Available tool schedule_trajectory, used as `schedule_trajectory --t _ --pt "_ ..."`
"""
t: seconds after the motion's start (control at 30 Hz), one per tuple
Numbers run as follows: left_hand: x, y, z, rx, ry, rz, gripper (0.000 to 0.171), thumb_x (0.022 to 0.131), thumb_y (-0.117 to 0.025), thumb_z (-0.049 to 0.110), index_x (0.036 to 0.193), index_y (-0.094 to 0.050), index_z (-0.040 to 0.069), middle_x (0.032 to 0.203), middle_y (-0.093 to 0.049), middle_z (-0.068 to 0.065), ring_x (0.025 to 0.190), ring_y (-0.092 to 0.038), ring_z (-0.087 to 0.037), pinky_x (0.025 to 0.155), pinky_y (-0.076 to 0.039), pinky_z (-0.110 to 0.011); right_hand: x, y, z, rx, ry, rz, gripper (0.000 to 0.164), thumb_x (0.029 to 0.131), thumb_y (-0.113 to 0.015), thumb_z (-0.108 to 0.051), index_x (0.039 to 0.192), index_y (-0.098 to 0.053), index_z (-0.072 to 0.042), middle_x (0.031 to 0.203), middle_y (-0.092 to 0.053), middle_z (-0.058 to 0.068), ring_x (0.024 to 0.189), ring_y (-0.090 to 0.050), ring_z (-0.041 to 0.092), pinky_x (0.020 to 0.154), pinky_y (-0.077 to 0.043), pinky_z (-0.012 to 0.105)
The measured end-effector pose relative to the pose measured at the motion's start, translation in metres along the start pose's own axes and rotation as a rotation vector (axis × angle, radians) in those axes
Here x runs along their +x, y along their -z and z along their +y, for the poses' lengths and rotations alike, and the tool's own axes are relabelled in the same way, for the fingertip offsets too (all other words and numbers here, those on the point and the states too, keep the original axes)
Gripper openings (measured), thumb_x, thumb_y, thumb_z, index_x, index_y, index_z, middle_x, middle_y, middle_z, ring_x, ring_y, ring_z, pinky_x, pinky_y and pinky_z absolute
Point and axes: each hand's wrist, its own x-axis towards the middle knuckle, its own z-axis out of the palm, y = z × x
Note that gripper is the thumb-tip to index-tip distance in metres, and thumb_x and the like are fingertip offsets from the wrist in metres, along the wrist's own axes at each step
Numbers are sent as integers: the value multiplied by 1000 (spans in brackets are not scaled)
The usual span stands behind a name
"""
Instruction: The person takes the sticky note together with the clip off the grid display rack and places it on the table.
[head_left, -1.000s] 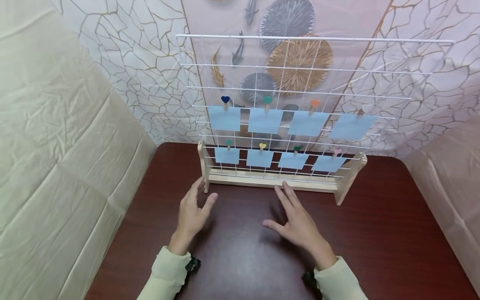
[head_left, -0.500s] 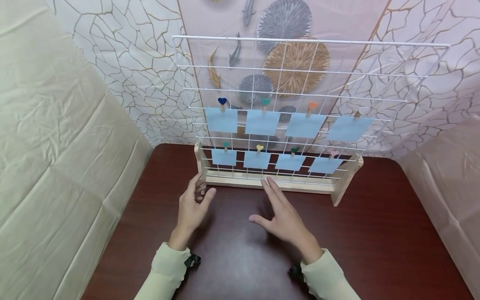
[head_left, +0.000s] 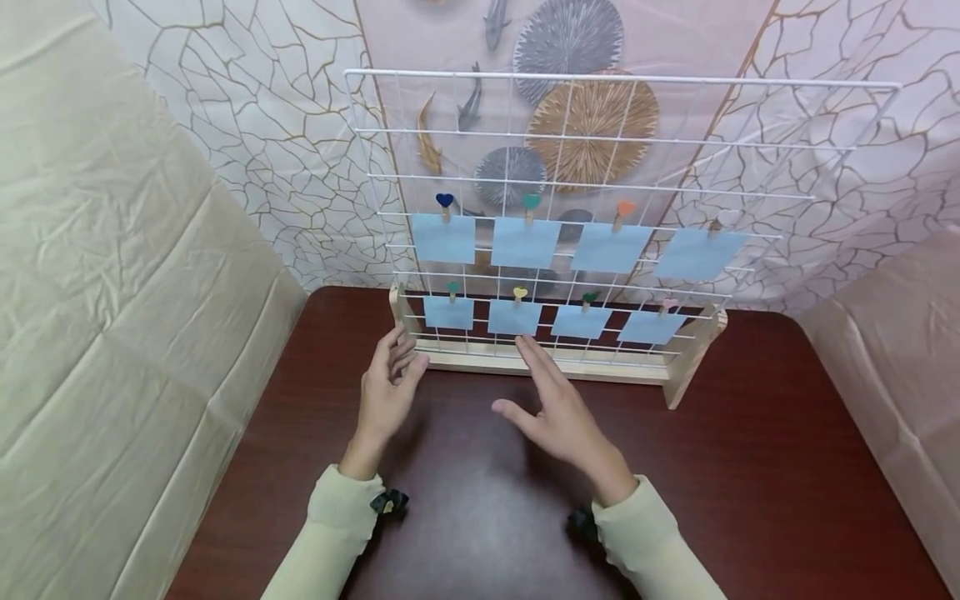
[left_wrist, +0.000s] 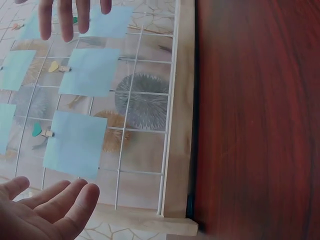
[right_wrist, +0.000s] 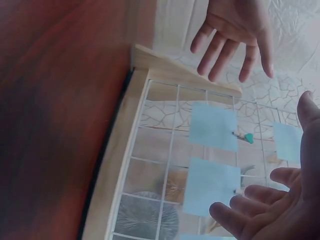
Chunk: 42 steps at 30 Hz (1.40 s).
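Observation:
Both hands are empty and raised before a white wire grid rack (head_left: 622, 78) on a wooden base (head_left: 600, 373). My left hand (head_left: 384, 398), fingers loosely bent, is near the rack's left wooden foot; contact cannot be told. With fingers extended and thumb apart, my right hand (head_left: 564, 421) points at the lower row, fingertips just below a light blue paper (head_left: 514, 317) under a yellow heart clothespin (head_left: 520, 293). Several blue papers hang in two rows, each under a heart clothespin, such as the dark blue clothespin (head_left: 445, 201) and the orange clothespin (head_left: 626, 208).
The rack stands toward the back of a dark red-brown table (head_left: 787, 467). Behind it hangs a patterned cloth (head_left: 300, 125) with fish and round shapes. A beige cloth wall (head_left: 135, 333) borders the left side, and another cloth wall (head_left: 900, 333) the right.
My right hand has moved left and closer to the rack. My left hand has risen slightly along the rack's left end. The papers and clothespins stay on the grid.

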Motion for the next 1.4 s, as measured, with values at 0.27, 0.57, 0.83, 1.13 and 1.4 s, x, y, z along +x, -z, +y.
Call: schedule_trajectory --t 0.27,0.57,0.83,1.13,1.4 --pt "7 1 -8 -35 34 -2 60 105 -67 23 158 -44 4 146 -59 -27 128 -64 -37 105 -49 -60 17 4 -15 47 43 20 89 100 -74 -43 170 -22 -22 173 -27 10 159 -24 24 122 -29 59" --pt "14 -1 -9 -35 43 14 57 104 -69 22 154 -49 2 145 -60 -26 129 -64 -34 101 -55 -40 35 4 -26 102 88 9 83 104 -63 -53 168 -28 -14 172 -29 14 159 -26 27 122 -28 60" --pt "20 -8 -8 -105 84 26 53 104 -70 17 151 -52 0 146 -58 -28 130 -63 -37 96 -54 -25 56 4 -34 155 121 22 76 105 -65 -44 167 -30 -17 172 -28 7 159 -25 24 124 -27 57" --pt "26 -15 -9 -134 94 31 56 102 -72 15 153 -50 1 147 -56 -30 132 -60 -41 114 -44 -49 72 0 -40 168 60 -27 77 105 -64 -46 168 -30 -17 174 -24 4 159 -24 27 122 -28 61" --pt "30 -17 -14 -122 86 21 54 104 -71 21 152 -52 3 150 -56 -24 134 -58 -43 115 -43 -48 86 -6 -41 156 48 -34 76 105 -64 -45 167 -30 -16 173 -25 9 159 -25 30 122 -26 61"
